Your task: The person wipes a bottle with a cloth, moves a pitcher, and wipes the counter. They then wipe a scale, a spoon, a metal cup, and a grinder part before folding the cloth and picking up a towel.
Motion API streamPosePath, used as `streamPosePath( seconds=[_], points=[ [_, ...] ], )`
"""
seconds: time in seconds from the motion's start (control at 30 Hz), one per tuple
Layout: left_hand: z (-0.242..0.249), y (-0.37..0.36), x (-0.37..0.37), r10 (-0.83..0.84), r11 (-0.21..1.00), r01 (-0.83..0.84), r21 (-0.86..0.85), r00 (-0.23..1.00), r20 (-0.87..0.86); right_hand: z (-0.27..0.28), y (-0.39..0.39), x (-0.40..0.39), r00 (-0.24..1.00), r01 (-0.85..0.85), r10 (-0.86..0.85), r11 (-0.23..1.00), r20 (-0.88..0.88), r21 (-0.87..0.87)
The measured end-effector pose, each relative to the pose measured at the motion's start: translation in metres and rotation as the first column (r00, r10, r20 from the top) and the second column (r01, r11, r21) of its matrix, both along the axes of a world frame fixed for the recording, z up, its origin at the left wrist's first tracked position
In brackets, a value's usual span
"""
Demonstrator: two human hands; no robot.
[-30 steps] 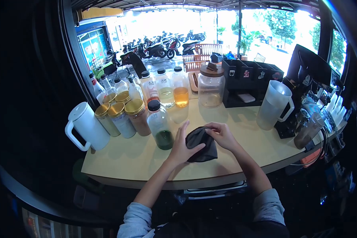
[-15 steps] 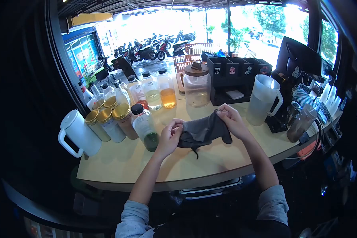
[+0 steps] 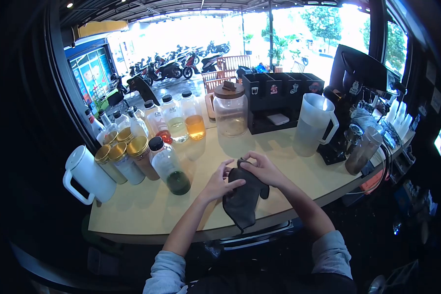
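A dark grey cloth (image 3: 242, 202) hangs bunched and folded above the table's front part, its lower corner pointing down toward the edge. My right hand (image 3: 261, 169) pinches the cloth at its top, thumb in front. At the cloth's upper left is my left hand (image 3: 217, 183), closed on it with the thumb across the front; some of its fingertips are hidden. To the left of my hands stands a clear bottle (image 3: 169, 166) with a black cap and green liquid at the bottom.
The pale tabletop (image 3: 147, 210) holds a white pitcher (image 3: 94, 171), gold-lidded jars (image 3: 140, 156), and bottles with orange (image 3: 195, 122) and other liquids. Behind are a wooden-lidded glass jar (image 3: 230, 115) and a black organizer (image 3: 262, 110). A translucent jug (image 3: 312, 127) and monitor (image 3: 357, 73) stand right.
My hands have drawn closer together and somewhat lower. The cloth, stretched sideways between them before, now hangs downward in a fold. The view has shifted slightly.
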State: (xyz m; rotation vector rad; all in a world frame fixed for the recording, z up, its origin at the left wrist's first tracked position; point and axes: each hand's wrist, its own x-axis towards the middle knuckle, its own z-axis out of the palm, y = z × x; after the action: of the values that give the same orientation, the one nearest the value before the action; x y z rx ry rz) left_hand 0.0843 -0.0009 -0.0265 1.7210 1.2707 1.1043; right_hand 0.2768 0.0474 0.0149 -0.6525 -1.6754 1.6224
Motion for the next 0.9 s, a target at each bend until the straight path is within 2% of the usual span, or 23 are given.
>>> streamPosePath(
  seconds=[0.07,0.1,0.13,0.17,0.2,0.23,0.27,0.33,0.4,0.43,0.5,0.57,0.6,0.67,0.7,0.73,0.77,0.8,0.83,0.87,0.9],
  points=[
    [0.009,0.0,-0.004,-0.051,0.998,0.053,-0.035,0.997,0.054,0.017,0.0,0.004,0.988,-0.014,-0.016,0.982,0.152,0.191],
    [0.013,0.0,-0.007,-0.074,0.997,0.078,-0.012,0.974,0.213,0.028,0.0,0.01,0.972,-0.025,-0.035,0.968,0.231,0.251],
    [0.016,-0.001,-0.01,-0.097,0.995,0.098,0.016,0.925,0.366,0.031,0.003,0.014,0.972,-0.024,-0.036,0.968,0.231,0.249],
    [0.014,0.002,-0.013,-0.113,0.992,0.078,0.098,0.896,0.43,0.033,0.006,0.018,0.999,-0.045,0.045,0.999,-0.012,0.024],
    [0.018,0.002,-0.015,-0.111,0.992,0.076,0.097,0.896,0.431,0.033,0.009,0.022,0.962,-0.121,0.067,0.974,-0.266,-0.191],
    [0.024,0.002,-0.016,-0.071,0.992,0.009,0.127,0.867,0.494,0.027,0.015,0.028,0.91,-0.282,0.074,0.832,-0.409,-0.477],
    [0.027,0.002,-0.016,-0.035,0.987,-0.059,0.151,0.831,0.555,0.006,0.024,0.028,0.912,-0.289,0.039,0.767,-0.409,-0.572],
    [0.024,0.008,-0.02,-0.015,0.976,-0.103,0.191,0.845,0.535,-0.062,0.035,0.017,0.995,-0.071,0.034,0.893,-0.089,-0.444],
    [0.019,0.007,-0.022,0.146,0.97,-0.207,0.129,0.915,0.376,-0.075,0.016,0.012,0.986,-0.168,0.153,0.927,-0.07,-0.335],
    [0.016,0.007,-0.025,0.174,0.965,-0.224,0.135,0.936,0.307,-0.07,0.007,0.009,0.973,-0.232,0.223,0.938,-0.067,-0.259],
    [0.009,0.004,-0.029,0.229,0.953,-0.27,0.138,0.939,0.258,-0.052,0.0,0.002,0.952,-0.306,0.306,0.951,-0.005,-0.035],
    [0.008,-0.002,-0.031,0.334,0.918,-0.352,0.182,0.935,0.118,-0.028,-0.002,-0.006,0.956,-0.292,0.283,0.926,0.072,0.239],
    [0.011,-0.01,-0.03,0.334,0.918,-0.351,0.183,0.935,0.116,-0.029,0.001,-0.007,0.957,-0.291,0.283,0.926,0.071,0.239],
    [0.025,-0.036,-0.027,0.508,0.784,-0.377,0.493,0.847,-0.159,-0.033,0.01,-0.009,0.983,-0.183,0.182,0.97,0.024,0.162],
    [0.034,-0.05,-0.026,0.451,0.81,-0.382,0.446,0.891,-0.056,-0.027,0.01,-0.011,0.982,-0.191,0.19,0.968,0.024,0.163],
    [0.031,-0.055,-0.032,0.462,0.805,-0.391,0.446,0.885,-0.057,-0.016,0.007,-0.013,0.973,-0.23,0.227,0.924,0.045,0.304],
    [0.026,-0.062,-0.039,0.537,0.665,-0.46,0.588,0.842,0.05,-0.009,0.008,-0.017,0.961,-0.271,0.267,0.859,0.071,0.435],
    [0.021,-0.069,-0.047,0.592,0.493,-0.517,0.7,0.789,0.165,-0.012,0.015,-0.024,0.954,-0.292,0.291,0.855,0.07,0.429],
    [0.014,-0.071,-0.055,0.641,0.421,-0.603,0.678,0.726,0.249,-0.019,0.025,-0.033,0.965,-0.22,0.263,0.793,0.006,0.568],
    [0.007,-0.072,-0.06,0.667,0.409,-0.619,0.671,0.705,0.243,-0.029,0.031,-0.044,0.967,-0.136,0.245,0.715,-0.065,0.685],
    [0.007,-0.068,-0.063,0.683,0.386,-0.687,0.616,0.662,0.31,-0.049,0.019,-0.052,0.908,-0.127,0.189,0.975,-0.374,0.184]
  ],
)
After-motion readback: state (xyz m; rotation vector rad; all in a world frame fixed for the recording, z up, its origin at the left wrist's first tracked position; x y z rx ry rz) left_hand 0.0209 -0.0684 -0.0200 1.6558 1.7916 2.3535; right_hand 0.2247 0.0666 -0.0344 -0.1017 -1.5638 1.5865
